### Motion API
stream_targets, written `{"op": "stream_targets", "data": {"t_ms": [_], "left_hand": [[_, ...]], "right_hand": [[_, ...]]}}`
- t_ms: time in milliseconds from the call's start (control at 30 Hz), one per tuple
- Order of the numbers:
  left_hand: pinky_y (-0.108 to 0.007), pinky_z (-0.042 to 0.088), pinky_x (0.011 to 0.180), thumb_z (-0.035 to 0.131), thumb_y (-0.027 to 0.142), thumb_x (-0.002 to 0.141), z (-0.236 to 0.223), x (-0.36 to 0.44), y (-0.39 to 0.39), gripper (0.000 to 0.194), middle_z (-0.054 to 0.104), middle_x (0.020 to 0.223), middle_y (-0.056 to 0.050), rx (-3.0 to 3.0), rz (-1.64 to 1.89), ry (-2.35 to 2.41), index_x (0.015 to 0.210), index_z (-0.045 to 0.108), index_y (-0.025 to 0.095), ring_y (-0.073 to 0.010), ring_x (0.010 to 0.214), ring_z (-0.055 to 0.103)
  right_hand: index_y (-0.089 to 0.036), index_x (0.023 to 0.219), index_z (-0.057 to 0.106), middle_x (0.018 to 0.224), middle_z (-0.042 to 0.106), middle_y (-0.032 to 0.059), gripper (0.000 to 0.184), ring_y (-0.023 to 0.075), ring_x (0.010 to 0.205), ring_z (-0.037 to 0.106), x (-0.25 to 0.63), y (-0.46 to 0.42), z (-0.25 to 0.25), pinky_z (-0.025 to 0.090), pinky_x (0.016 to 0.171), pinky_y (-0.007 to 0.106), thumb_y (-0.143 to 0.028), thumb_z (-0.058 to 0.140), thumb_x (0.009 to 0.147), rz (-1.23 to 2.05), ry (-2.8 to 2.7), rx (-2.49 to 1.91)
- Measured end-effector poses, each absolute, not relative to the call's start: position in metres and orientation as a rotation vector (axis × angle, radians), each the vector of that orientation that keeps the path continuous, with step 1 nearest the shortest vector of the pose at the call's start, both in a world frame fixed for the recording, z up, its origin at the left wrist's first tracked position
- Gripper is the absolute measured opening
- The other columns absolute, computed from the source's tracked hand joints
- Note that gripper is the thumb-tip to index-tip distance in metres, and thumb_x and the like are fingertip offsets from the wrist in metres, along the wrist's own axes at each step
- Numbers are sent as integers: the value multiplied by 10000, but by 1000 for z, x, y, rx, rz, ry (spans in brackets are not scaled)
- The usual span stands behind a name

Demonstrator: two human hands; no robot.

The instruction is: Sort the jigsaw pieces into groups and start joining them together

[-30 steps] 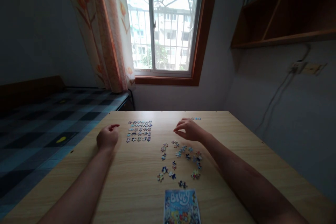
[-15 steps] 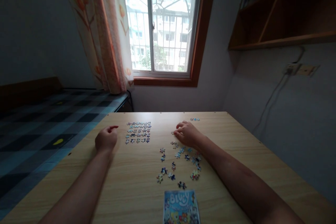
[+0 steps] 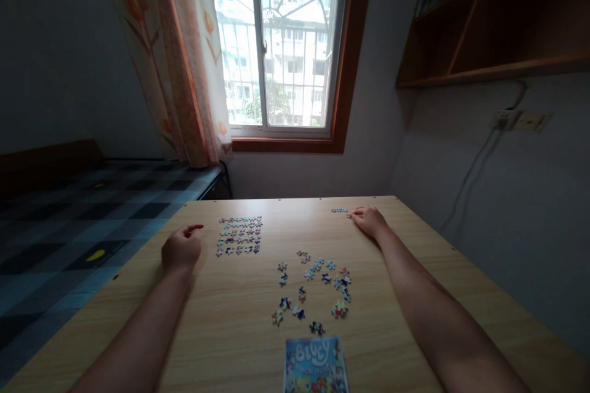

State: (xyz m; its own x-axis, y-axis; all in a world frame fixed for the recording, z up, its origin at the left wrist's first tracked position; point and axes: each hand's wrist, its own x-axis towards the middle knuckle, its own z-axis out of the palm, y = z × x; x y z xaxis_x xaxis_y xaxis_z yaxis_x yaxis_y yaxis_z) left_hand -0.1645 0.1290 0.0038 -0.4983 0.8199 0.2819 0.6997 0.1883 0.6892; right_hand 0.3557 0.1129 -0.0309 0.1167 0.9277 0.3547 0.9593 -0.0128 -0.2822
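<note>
At the table's far right, my right hand (image 3: 369, 220) pinches a small jigsaw puzzle piece (image 3: 349, 216) at its fingertips, just below a short row of puzzle pieces (image 3: 340, 210). My left hand (image 3: 182, 248) rests on the left side of the table, fingers curled in and the index finger partly stretched, with nothing visible in it. To its right lie several neat rows of puzzle pieces (image 3: 239, 235). Loose puzzle pieces (image 3: 315, 269) are scattered over the middle of the table, some overlapping.
A blue "Bluey" picture packet (image 3: 315, 365) lies at the near edge of the wooden table (image 3: 221, 319). On the left stands a bed with a checked cover (image 3: 138, 190). A wooden shelf (image 3: 488, 70) hangs on the right wall above a socket with a cable (image 3: 506, 120).
My right hand took hold of a puzzle piece near the table's middle and carried it right, up to the short far row. My left hand stays in place; the view shifts slightly.
</note>
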Motion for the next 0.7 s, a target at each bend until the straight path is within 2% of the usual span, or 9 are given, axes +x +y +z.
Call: {"op": "stream_targets", "data": {"t_ms": [167, 333, 533, 700], "left_hand": [[-302, 475, 704, 543, 288, 807, 5, -164, 129, 302, 736, 905, -61, 1489, 1204, 2309, 998, 767, 223, -238, 802, 649], [-305, 469, 721, 537, 271, 795, 6, -163, 126, 317, 737, 921, -60, 1464, 1200, 2299, 1014, 761, 224, -242, 829, 648], [-310, 462, 716, 548, 278, 790, 4, -163, 127, 316, 736, 939, -57, 1445, 1211, 2279, 1021, 758, 231, -244, 840, 649], [-307, 459, 720, 548, 276, 802, 5, -163, 127, 316, 737, 973, -56, 1447, 1189, 2294, 1035, 756, 229, -238, 847, 646]], "right_hand": [[-250, 1065, 773, 1158, 729, 41, 303, 199, 1112, 616, 358, 118, -34, 431, 998, 282, -246, 539, 872, -104, -1737, -2045], [-299, 1006, 792, 1095, 755, 10, 291, 218, 1052, 639, 356, 119, -35, 465, 951, 305, -272, 554, 843, -74, -1716, -2105], [-350, 1072, 774, 1224, 710, 10, 324, 284, 1143, 584, 360, 119, -38, 459, 977, 421, -332, 516, 877, -69, -1581, -2213], [-403, 1119, 745, 1328, 653, -28, 326, 289, 1192, 555, 362, 119, -41, 438, 996, 452, -345, 509, 903, -54, -1568, -2222]]}}
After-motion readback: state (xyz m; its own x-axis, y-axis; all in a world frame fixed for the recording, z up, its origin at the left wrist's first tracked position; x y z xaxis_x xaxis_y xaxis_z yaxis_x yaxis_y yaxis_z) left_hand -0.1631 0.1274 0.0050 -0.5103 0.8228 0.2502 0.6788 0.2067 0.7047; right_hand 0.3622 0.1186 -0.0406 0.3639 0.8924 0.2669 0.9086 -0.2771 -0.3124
